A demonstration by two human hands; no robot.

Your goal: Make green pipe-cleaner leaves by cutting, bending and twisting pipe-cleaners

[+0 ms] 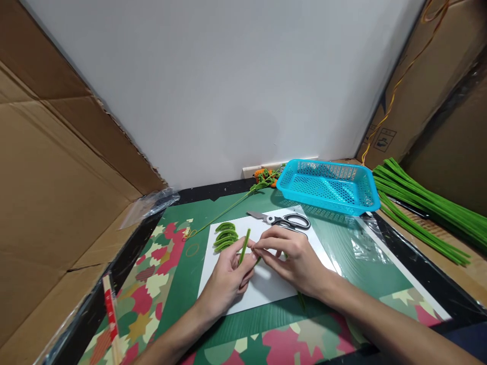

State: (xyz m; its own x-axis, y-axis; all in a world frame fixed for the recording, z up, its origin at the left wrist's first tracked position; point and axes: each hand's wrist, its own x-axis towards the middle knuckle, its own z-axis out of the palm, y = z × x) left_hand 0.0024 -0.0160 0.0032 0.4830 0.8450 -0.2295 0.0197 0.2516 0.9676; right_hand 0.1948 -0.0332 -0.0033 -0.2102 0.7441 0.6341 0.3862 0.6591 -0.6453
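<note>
Over the white sheet, my left hand is closed on a green fuzzy stem, whose end sticks up past the thumb. My right hand meets it at the fingertips, thumb and fingers pinched together on a part too small to make out. Several curved green pieces lie stacked on the sheet, just beyond my left hand. Scissors with black and white handles rest behind my right hand, blades pointing left.
A blue basket stands at the back right. Bundles of green stems lie at the far right. An orange flower with a long green stem lies at the back. Red-wrapped chopsticks lie at left; cardboard walls flank both sides.
</note>
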